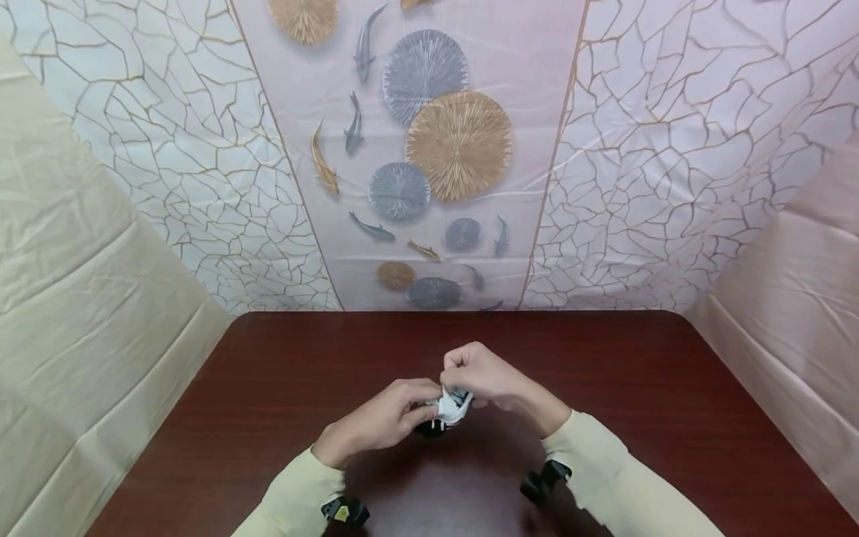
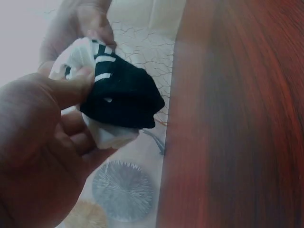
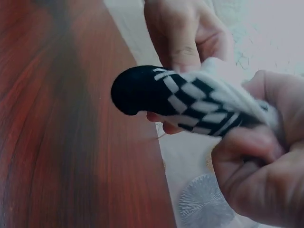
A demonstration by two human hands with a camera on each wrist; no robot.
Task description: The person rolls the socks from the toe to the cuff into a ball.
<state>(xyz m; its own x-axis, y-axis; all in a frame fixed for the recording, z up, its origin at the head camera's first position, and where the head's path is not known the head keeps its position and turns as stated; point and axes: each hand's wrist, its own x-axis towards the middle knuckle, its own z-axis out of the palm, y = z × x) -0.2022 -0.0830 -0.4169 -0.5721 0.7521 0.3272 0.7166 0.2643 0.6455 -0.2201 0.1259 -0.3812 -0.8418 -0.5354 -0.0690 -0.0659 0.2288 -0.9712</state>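
Observation:
A black-and-white sock [image 1: 453, 406], bunched into a small bundle, is held above the table between both hands. In the right wrist view the sock [image 3: 194, 102] shows a checkered pattern and a rounded black end. My left hand [image 1: 382, 414] pinches its black-and-white side, with the thumb on top and fingers below in the left wrist view, where white knit of the sock [image 2: 126, 90] also hangs under the black part. At the opposite end, my right hand [image 1: 493, 379] grips the white edge with curled fingers.
Beneath the hands lies a dark red-brown wooden table [image 1: 322, 350]. A patterned cloth [image 1: 429, 239] hangs behind its far edge, with beige cloth [image 1: 87, 313] along the left and more on the right. Both sleeves carry a black wrist device [image 1: 545, 481].

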